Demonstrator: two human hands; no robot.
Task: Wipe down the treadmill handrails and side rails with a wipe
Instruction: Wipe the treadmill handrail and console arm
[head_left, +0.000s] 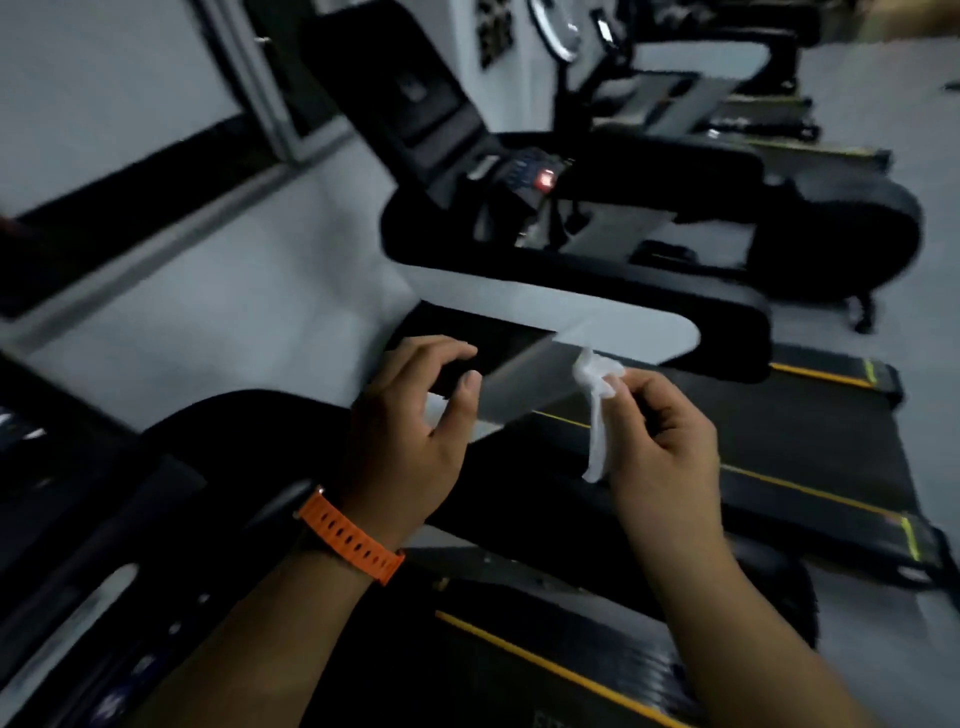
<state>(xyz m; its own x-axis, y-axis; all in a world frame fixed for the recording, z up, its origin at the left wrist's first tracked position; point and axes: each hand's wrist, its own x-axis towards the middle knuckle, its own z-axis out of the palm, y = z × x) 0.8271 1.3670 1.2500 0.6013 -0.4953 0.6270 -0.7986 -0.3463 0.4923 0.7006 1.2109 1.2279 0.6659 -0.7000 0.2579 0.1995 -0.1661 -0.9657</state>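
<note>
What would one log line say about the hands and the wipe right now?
right hand: pinches wipe | wipe: white, dangling | left hand: loosely curled, holds nothing | left wrist: orange watch strap

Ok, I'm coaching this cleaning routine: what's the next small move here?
Probably bring the left hand to the hanging end of the wipe and spread it flat. The right hand pinches it bunched in mid-air, clear of the black handrail.
</note>
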